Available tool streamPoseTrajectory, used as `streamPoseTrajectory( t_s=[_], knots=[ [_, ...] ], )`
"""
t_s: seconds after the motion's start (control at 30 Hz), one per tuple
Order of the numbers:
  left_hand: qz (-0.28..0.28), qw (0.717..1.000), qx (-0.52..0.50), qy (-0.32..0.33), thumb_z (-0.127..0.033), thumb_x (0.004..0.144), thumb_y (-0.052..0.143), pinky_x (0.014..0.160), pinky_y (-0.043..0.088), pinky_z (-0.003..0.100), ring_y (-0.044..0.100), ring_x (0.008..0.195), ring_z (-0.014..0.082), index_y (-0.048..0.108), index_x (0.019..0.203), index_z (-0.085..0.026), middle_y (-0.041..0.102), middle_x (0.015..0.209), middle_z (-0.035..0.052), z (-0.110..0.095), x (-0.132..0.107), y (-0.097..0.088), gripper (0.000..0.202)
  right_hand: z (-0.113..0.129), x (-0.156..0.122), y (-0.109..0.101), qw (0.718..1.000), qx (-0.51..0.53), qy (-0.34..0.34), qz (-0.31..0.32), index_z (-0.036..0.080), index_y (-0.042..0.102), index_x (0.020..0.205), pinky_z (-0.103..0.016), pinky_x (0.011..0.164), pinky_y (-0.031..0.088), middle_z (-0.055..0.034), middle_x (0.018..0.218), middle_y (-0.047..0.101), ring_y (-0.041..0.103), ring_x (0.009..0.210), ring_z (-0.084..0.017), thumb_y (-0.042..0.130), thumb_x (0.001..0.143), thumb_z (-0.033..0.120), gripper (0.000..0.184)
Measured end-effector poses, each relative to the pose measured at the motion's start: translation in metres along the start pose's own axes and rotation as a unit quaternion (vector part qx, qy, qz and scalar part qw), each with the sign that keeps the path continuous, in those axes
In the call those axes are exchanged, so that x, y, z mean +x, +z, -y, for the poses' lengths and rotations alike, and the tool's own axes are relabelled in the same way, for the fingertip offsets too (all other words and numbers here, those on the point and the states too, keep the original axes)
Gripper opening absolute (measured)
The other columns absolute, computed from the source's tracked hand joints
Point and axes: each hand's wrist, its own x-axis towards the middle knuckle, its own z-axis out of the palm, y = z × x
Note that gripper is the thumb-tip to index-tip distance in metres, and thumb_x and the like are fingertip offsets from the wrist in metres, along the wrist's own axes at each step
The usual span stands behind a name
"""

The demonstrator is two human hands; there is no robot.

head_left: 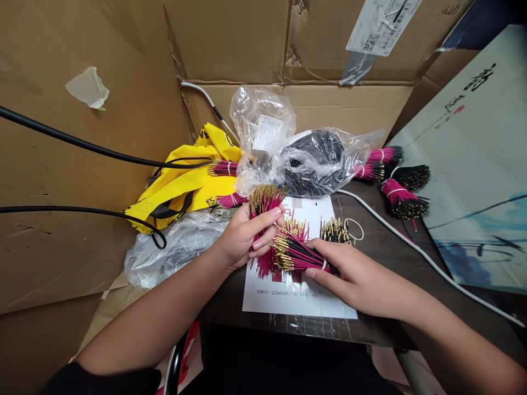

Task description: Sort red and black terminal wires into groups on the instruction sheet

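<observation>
My left hand (255, 233) is closed around an upright bundle of magenta wires (265, 202) with gold-coloured metal tips. To its right, my right hand (340, 269) grips a second bundle, of black and magenta wires (298, 253), banded near its lower end and pointing its gold tips to the left. Behind the hands, more magenta wires (297, 227) stand with gold tips up, and black wires (335, 230) lie beyond my right hand. Beneath them is a white printed sheet (300, 305) on the dark table; the hands hide part of it.
A clear bag of black parts (315, 156) lies at the back, next to a yellow bag (185, 164). Several banded wire bundles (401, 195) sit at the right. A white cable (403, 238) crosses the table (382, 291). Cardboard walls (230, 44) and a painted board (481, 164) enclose it.
</observation>
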Motion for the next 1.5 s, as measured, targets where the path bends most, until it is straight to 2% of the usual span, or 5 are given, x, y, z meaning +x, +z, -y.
streamPoseTrajectory(
  t_s=[0.37,0.53,0.67,1.0,1.5],
  knots=[
    [-0.039,0.999,-0.004,0.014,-0.029,0.087,0.076,0.026,0.023,0.012,0.032,0.034,-0.0017,0.059,0.092,-0.013,0.052,0.067,-0.0061,0.001,0.005,-0.001,0.024,-0.041,-0.048,-0.005,0.991,0.079,0.098,-0.041,0.026,0.056,0.138,-0.039,0.099,0.050,-0.0101,0.132,0.064,0.061,0.120,-0.027,0.063,0.094,0.055,0.053],
    [-0.014,0.998,0.014,-0.052,-0.032,0.086,0.076,0.027,0.023,0.013,0.032,0.034,0.0003,0.059,0.097,-0.015,0.048,0.061,-0.0077,0.008,0.002,-0.001,0.027,-0.074,-0.065,-0.008,0.944,0.304,0.040,-0.118,0.025,0.058,0.118,-0.026,0.057,0.044,-0.0023,0.085,0.060,0.052,0.065,-0.013,0.058,0.097,0.051,0.033],
    [0.026,0.993,0.042,-0.112,-0.029,0.085,0.073,0.028,0.021,0.015,0.029,0.034,0.0023,0.059,0.098,-0.015,0.043,0.053,-0.0086,0.012,0.000,-0.002,0.024,-0.082,-0.065,-0.004,0.904,0.371,0.011,-0.211,0.023,0.055,0.091,-0.027,0.051,0.035,0.0025,0.072,0.048,0.039,0.055,-0.010,0.070,0.089,0.049,0.031],
    [0.106,0.985,-0.005,-0.136,-0.016,0.076,0.063,0.029,0.026,0.015,0.037,0.039,0.0029,0.058,0.102,-0.014,0.052,0.070,-0.0029,0.012,0.001,-0.009,0.027,-0.081,-0.062,-0.009,0.899,0.226,0.177,-0.330,0.024,0.059,0.108,-0.028,0.049,0.034,0.0036,0.066,0.053,0.044,0.055,-0.014,0.082,0.078,0.049,0.045],
    [0.171,0.972,-0.074,-0.145,-0.020,0.072,0.055,0.032,0.035,0.018,0.043,0.046,0.0085,0.056,0.108,-0.015,0.051,0.075,0.0008,0.013,0.002,-0.012,0.037,-0.095,-0.074,-0.018,0.900,0.138,0.208,-0.358,0.022,0.064,0.111,-0.028,0.053,0.039,0.0022,0.068,0.057,0.050,0.058,-0.015,0.081,0.076,0.055,0.051]
  ],
)
